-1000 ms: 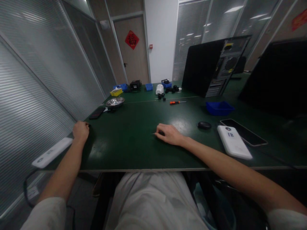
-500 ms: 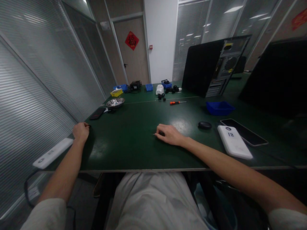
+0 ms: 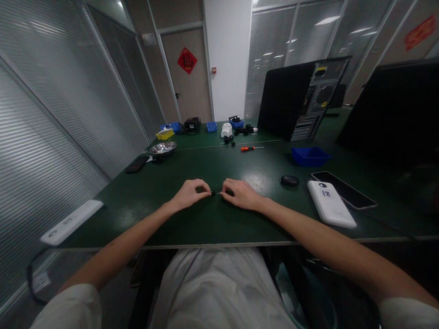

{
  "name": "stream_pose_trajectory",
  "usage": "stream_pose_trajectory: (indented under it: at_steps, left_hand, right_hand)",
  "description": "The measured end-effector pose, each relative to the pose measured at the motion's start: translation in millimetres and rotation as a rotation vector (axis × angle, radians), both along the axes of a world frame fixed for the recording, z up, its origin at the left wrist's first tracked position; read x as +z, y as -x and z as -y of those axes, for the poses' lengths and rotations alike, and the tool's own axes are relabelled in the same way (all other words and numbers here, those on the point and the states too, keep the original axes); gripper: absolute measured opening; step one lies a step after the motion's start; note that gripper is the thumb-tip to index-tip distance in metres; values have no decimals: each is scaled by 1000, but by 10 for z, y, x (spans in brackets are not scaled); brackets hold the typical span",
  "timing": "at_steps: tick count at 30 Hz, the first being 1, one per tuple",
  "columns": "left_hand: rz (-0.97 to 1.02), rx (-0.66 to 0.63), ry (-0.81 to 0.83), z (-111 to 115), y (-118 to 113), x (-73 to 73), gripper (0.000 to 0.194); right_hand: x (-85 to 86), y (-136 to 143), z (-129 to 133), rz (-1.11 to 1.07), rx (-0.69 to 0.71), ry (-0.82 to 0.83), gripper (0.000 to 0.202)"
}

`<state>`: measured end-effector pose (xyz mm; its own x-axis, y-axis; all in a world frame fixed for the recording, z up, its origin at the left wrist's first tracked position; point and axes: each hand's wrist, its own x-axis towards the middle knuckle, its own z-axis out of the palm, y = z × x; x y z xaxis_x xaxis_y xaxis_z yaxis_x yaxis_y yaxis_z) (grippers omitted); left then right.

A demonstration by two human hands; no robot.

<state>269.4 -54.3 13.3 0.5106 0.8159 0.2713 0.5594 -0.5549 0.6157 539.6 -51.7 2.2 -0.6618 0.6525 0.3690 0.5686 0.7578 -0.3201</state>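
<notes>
pinching a small dark piece (image 3: 213, 193) between thumb and fingers, the left hand (image 3: 191, 193) is low over the table (image 3: 192, 226). the right hand (image 3: 239, 193) is near it, pinching a thin light-coloured pin (image 3: 219, 193), which points toward the dark piece. the black mouse (image 3: 290, 181) lies to the right of both hands.

Your one view looks out from your head, above and behind your left hand (image 3: 188, 194) and right hand (image 3: 243, 194), facing forward and down. It sits close enough to take in your shirt (image 3: 219, 288) nearer than the hands, and the door (image 3: 194, 98) far beyond them.
</notes>
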Motion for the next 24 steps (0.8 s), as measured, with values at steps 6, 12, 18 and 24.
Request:
stream_pose_trajectory:
  at_steps: [6,12,18,24]
  left_hand:
    - [57,-16,73,29,-227,-163,33]
    - [32,-27,-11,51,-171,-166,32]
    - [27,-11,-20,69,-178,-146,32]
    - [29,-3,-17,80,-187,-139,31]
  right_hand:
    - [4,6,-1,24,-40,3,14]
    - [2,-5,-14,14,-22,18,13]
    - [32,-15,1,23,-33,25,12]
    - [54,-27,14,38,-38,21,12]
